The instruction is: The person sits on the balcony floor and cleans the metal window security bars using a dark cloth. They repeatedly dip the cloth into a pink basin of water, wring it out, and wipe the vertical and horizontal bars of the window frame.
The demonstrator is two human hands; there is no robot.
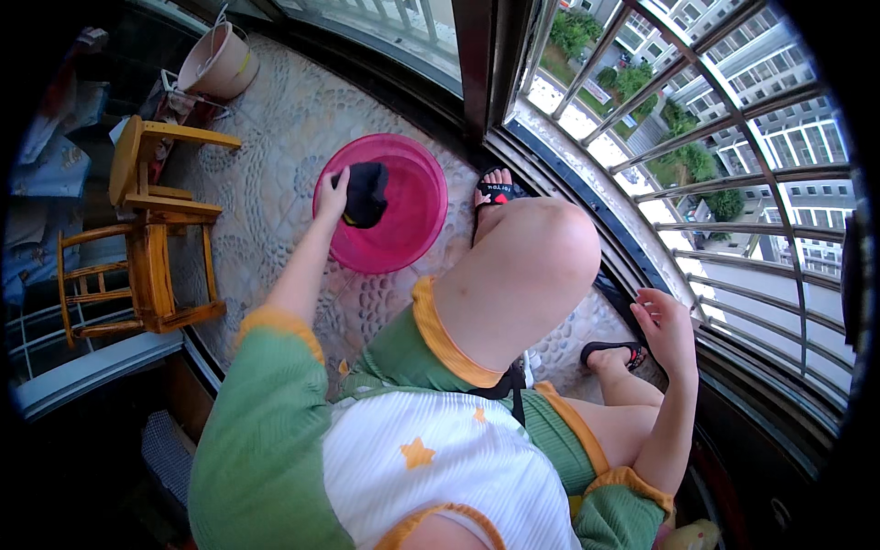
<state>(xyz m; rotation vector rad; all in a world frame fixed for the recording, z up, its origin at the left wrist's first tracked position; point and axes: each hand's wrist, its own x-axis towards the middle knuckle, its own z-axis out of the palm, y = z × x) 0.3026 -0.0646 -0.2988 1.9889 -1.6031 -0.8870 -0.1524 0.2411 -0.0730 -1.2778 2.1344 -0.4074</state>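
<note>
My left hand (333, 195) grips a black item (366, 195), probably fabric, by its left side. A bit of yellow-green shows at its lower edge. It is over the left part of a round pink plastic basin (412, 227), which stands on the floor in front of me. No water can be made out in the basin. On the other side, my right hand (665, 328) is raised beside the window sill with nothing in it. Its fingers are loosely bent and apart, in front of the metal window bars (749, 271).
Wooden chairs (155, 268) stand at the left on the pebble-patterned floor (275, 137). Behind them is a beige bucket (223, 65). My slippered foot (496, 185) is close to the basin's right side. A dark window frame (474, 69) rises beyond it.
</note>
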